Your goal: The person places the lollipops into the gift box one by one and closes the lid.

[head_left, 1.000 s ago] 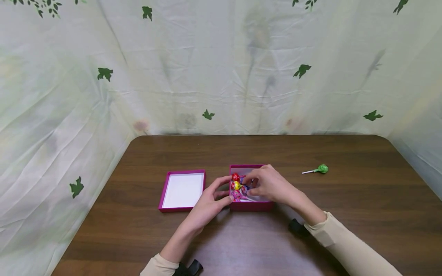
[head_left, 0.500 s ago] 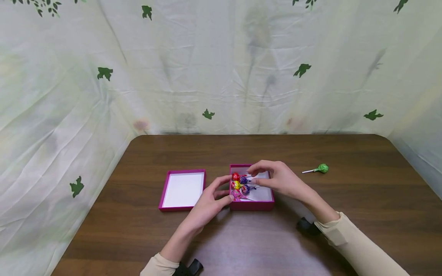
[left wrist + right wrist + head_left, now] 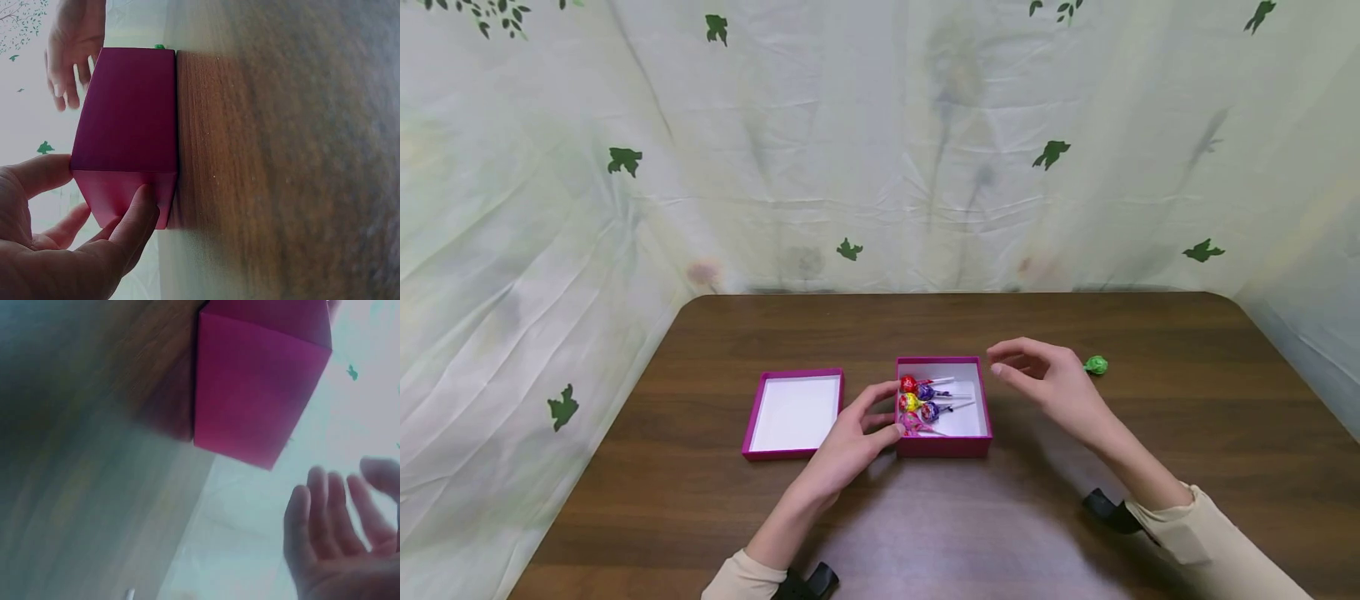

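Observation:
A magenta box (image 3: 943, 447) with a white inside sits on the table, its top uncovered. Several wrapped lollipops lie in its left half, among them a red lollipop (image 3: 908, 383), a yellow lollipop (image 3: 910, 402) and a pink lollipop (image 3: 913, 423), their sticks pointing right. My left hand (image 3: 853, 442) rests its fingertips and thumb against the box's left side, as the left wrist view also shows on the box wall (image 3: 131, 112). To the right of the box, my right hand (image 3: 1060, 387) hovers empty, fingers loosely bent. It partly covers a green lollipop (image 3: 1096, 365), whose stick is hidden in the head view.
A magenta-edged lid (image 3: 797, 412) lies white side up, left of the box. Everything stands on a brown wooden table (image 3: 940, 533). Behind it hangs a pale curtain (image 3: 880, 150) with green leaf shapes.
My right hand has come out of the box and moved right toward the green lollipop, leaving the lollipops in the box uncovered. My left hand has stayed at the box.

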The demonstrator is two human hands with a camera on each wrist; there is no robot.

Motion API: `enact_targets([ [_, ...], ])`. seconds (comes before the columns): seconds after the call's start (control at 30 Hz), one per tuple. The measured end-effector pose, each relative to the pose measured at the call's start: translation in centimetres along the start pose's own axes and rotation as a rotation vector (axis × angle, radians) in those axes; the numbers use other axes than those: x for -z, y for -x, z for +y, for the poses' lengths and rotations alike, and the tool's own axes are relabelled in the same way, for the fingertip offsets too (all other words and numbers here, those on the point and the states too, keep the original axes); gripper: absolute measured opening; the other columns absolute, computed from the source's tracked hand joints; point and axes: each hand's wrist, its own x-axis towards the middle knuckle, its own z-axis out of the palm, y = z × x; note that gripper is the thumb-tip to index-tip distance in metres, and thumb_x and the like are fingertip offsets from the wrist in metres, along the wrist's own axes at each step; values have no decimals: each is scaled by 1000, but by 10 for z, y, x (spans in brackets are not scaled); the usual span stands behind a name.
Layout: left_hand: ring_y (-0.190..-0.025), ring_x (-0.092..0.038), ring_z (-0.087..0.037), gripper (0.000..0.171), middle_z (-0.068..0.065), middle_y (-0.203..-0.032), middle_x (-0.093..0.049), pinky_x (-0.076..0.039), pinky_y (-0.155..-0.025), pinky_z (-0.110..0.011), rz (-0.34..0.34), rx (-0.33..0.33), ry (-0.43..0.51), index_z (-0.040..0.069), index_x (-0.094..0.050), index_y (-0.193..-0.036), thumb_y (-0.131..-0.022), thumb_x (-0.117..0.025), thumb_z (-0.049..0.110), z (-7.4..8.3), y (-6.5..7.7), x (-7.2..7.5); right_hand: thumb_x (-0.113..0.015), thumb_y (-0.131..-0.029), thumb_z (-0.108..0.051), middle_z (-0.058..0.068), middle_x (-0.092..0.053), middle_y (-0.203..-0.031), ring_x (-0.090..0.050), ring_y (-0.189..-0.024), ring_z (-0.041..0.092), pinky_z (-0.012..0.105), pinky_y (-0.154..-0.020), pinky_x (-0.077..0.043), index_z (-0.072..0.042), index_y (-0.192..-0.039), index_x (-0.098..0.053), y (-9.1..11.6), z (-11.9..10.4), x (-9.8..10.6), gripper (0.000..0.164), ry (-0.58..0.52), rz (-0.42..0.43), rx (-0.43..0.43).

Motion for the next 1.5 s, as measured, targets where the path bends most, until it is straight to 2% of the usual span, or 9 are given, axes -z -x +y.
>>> enact_targets([
  [0.13,-124,-53,-34,54,-9,-149,-44,-47,-96,-51,-12,4,6,17,-46,-145,-94,-65,15,0,1,0,-69,-93,-29,3,-70,-105,-69,-85,18,33,-75,-57,-16,-114,-69,8,6,16,24,6,68,-71],
  [0.23,-125,-52,-34,55,-9,-149,-43,-47,-96,-51,-18,9,7,17,-45,-146,-95,-64,15,0,1,0,-68,-94,-30,6,-70,-103,-69,-84,20,36,-74,-57,-13,-115,-68,13,12,29,27,14,80,-103],
  [0.33,-124,-53,-34,55,-9,-148,-44,-47,-96,-51,-12,9,4,17,-46,-145,-94,-65,16,1,1,0,-68,-94,-29,7,-70,-103,-69,-87,23,36,-73,-58,-9,-117,-67,17,20,41,31,-23,89,-144],
  [0.5,-124,-53,-34,55,-9,-148,-44,-47,-95,-51,-9,2,3,17,-46,-145,-94,-65,15,1,1,1,-68,-94,-28,2,-70,-102,-70,-85,22,35,-72,-58,-4,-120,-65,21,34,58,35,-64,105,-197],
  [0.73,-124,-53,-35,54,-10,-148,-44,-47,-95,-51,-9,4,3,17,-46,-145,-94,-65,14,0,0,2,-67,-95,-29,-5,-70,-97,-71,-82,23,36,-71,-58,2,-119,-63,20,48,76,39,-30,107,-254],
  [0.93,-123,-54,-35,54,-11,-147,-44,-48,-95,-49,-9,-8,2,15,-46,-145,-94,-65,13,-1,0,1,-65,-96,-36,11,-71,-101,-71,-80,24,34,-69,-58,7,-122,-60,19,61,92,50,46,86,-375],
  [1.1,-122,-54,-35,54,-11,-147,-45,-48,-94,-49,-6,-8,-6,16,-47,-144,-94,-66,13,-2,0,1,-64,-96,-35,19,-70,-102,-71,-77,23,34,-66,-58,10,-123,-57,18,73,99,53,66,59,-445],
  [1.27,-123,-54,-35,54,-11,-147,-45,-48,-94,-50,-8,-5,-6,16,-47,-145,-94,-66,14,-1,1,1,-66,-95,-38,18,-69,-102,-71,-76,21,36,-65,-59,11,-124,-55,15,82,101,59,72,39,-505],
  [1.5,-124,-53,-34,55,-9,-148,-44,-48,-95,-50,-11,-1,-3,18,-46,-145,-94,-66,16,-1,1,1,-69,-92,-37,13,-67,-93,-70,-71,19,36,-63,-59,13,-125,-53,6,87,99,62,44,-1,-530],
])
